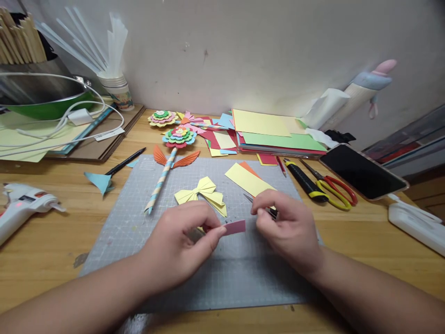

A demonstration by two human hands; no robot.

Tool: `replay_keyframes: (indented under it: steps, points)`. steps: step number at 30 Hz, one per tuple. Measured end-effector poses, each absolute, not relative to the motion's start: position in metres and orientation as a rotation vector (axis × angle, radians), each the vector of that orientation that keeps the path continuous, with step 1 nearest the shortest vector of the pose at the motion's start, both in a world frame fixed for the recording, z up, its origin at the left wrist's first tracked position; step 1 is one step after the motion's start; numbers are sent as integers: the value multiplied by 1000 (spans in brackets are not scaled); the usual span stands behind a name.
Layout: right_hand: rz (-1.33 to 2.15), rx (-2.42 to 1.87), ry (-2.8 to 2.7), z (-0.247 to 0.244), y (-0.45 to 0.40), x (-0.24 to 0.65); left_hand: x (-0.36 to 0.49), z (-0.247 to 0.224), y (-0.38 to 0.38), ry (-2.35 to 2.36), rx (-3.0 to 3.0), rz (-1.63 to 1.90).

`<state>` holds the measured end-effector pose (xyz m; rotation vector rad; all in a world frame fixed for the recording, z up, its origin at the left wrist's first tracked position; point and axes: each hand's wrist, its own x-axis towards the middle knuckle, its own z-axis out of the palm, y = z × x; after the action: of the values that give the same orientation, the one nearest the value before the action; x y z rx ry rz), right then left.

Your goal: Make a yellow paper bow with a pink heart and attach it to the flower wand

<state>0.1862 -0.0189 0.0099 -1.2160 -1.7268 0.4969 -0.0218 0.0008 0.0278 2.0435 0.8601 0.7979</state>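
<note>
Between thumb and fingers, my left hand pinches a small pink paper strip above the grey cutting mat. Just right of the strip, my right hand is closed; a thin pointed metal tip and a dark piece show beside its fingers, but what it grips is mostly hidden. A folded yellow paper bow lies on the mat beyond my left hand. Behind my right hand are a yellow paper strip and an orange piece. A striped paper stick with orange wings and a layered flower lies at the mat's back left.
A glue gun lies at the left, near a black pen. Coloured paper is stacked at the back. On the right are a cutter, scissors, a phone and a white stapler-like object.
</note>
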Motion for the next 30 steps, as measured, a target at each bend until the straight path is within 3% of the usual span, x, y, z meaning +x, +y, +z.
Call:
replay_keyframes:
  steps: [6,19,26,30]
  points:
    - [1035,-1052,-1806,9,-26,179,-19,26,2,907,1939,756]
    - [973,-1001,-1984,12,-34,170,-16,25,-5,929,1931,565]
    - [1061,-1078,-1610,9,-36,180,-22,31,5,1027,1937,614]
    - [1333,-1043,-1131,3,-29,182,-23,28,9,1109,1922,721]
